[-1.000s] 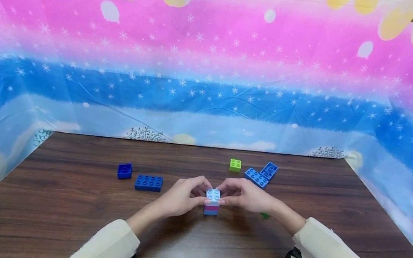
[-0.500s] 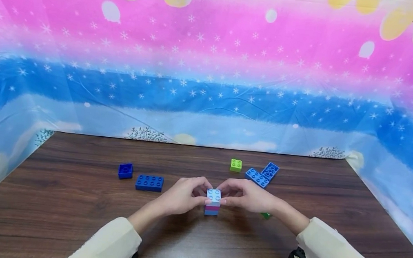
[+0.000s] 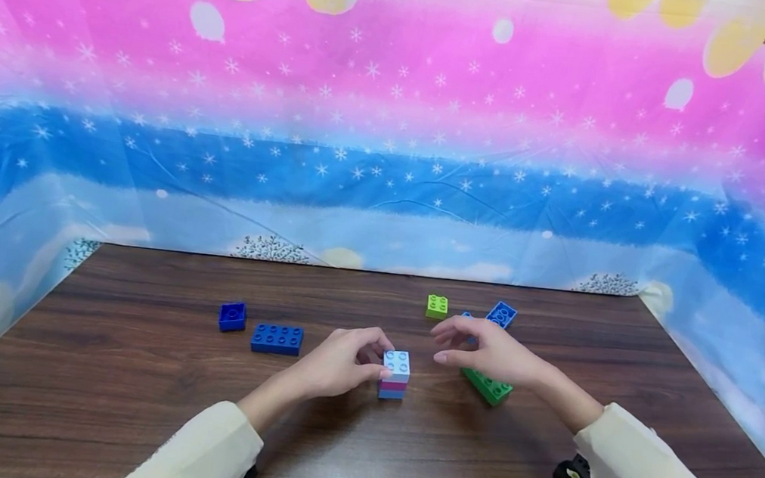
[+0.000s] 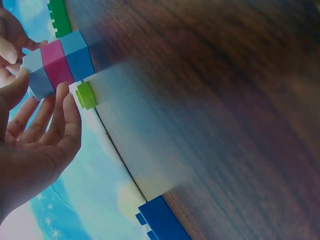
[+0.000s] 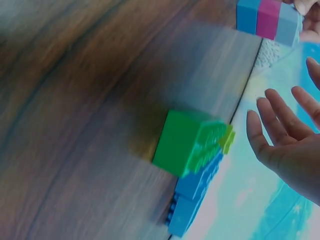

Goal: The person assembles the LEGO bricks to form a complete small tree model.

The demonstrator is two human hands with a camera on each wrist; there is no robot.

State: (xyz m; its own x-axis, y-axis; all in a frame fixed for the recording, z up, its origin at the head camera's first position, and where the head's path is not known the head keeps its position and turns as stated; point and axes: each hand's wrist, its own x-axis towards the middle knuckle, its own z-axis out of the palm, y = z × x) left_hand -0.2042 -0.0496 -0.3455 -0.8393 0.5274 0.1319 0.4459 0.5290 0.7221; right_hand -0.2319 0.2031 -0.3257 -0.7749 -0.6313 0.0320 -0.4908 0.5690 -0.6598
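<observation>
A small tower of toy building bricks [image 3: 393, 385] stands upright at the middle of the table: blue at the bottom, magenta between, pale blue on top with studs up. My left hand [image 3: 343, 362] pinches the pale blue top brick [image 4: 38, 75] between thumb and fingers at its left side. Apart from the tower, to its right, my right hand [image 3: 485, 349] is in the air with relaxed fingers and nothing in them. Beneath that hand lies a long green brick [image 3: 488, 389], partly covered by it in the head view; the right wrist view shows the green brick [image 5: 182, 142] in full.
At the back sits a lime green brick [image 3: 437, 306]. Behind my right hand are blue bricks [image 3: 502, 315], partly hidden. On the left lie a long dark blue brick [image 3: 276, 339] and a small upturned blue brick [image 3: 232, 317]. A patterned cloth [image 3: 386, 194] borders the table.
My right hand has let go of the tower and moved right, over the green brick, which now shows more. My left hand has stayed at the tower.
</observation>
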